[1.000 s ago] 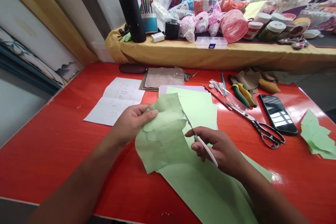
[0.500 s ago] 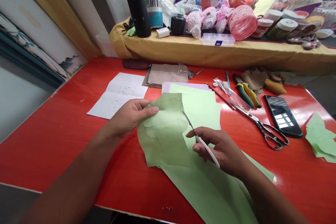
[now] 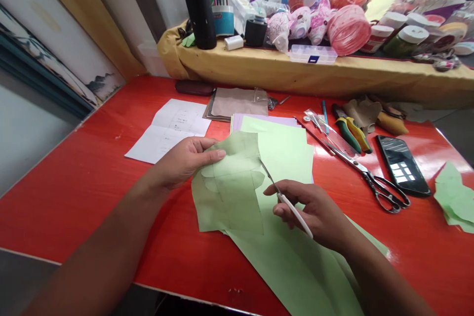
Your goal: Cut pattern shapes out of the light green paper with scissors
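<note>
My left hand point(image 3: 185, 160) pinches the upper left edge of a light green sheet of paper point(image 3: 231, 187) with pencil outlines on it, lifting it a little off the red table point(image 3: 85, 177). My right hand point(image 3: 314, 212) is closed round small white-handled scissors point(image 3: 283, 196). Their blades meet the right edge of the held green sheet. More green paper point(image 3: 289, 266) lies under both hands and runs toward the near table edge.
A white printed sheet point(image 3: 168, 131) lies at the left, brown paper point(image 3: 239, 103) behind. To the right are large black scissors point(image 3: 374, 182), green-and-yellow pliers point(image 3: 351, 134), a phone point(image 3: 403, 165) and green scraps point(image 3: 455, 197). A cloth-covered shelf point(image 3: 307, 71) behind holds yarn, jars and a black flask point(image 3: 198, 5).
The view has shifted slightly. The lower edge of the held green sheet has drawn up and the scissors have edged along its right side. Both hands keep their grips.
</note>
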### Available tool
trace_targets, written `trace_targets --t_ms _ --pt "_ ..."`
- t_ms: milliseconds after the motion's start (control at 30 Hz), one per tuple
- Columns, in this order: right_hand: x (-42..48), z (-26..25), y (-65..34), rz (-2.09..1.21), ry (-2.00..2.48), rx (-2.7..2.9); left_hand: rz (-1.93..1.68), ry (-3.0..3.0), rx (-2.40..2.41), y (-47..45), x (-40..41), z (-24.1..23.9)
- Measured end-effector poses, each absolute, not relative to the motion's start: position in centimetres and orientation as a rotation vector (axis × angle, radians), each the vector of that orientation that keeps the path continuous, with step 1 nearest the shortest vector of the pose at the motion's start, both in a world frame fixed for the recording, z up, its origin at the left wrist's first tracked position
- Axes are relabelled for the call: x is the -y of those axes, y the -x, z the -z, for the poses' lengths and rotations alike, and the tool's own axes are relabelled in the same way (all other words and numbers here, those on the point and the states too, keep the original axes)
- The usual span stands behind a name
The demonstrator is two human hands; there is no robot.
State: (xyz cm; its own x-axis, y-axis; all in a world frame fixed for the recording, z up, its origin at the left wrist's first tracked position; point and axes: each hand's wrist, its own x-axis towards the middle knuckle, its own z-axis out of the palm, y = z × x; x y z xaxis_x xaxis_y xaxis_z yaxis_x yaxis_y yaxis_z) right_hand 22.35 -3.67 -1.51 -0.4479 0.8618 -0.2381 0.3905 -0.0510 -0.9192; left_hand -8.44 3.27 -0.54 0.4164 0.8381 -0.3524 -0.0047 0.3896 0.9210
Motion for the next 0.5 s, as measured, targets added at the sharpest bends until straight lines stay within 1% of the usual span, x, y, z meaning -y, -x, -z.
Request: trace_targets --t_ms 500 --pt "3.92 1.6 -22.42 -1.538 1.36 1.912 -0.686 -1.046 -1.01 9.0 -3.62 0.34"
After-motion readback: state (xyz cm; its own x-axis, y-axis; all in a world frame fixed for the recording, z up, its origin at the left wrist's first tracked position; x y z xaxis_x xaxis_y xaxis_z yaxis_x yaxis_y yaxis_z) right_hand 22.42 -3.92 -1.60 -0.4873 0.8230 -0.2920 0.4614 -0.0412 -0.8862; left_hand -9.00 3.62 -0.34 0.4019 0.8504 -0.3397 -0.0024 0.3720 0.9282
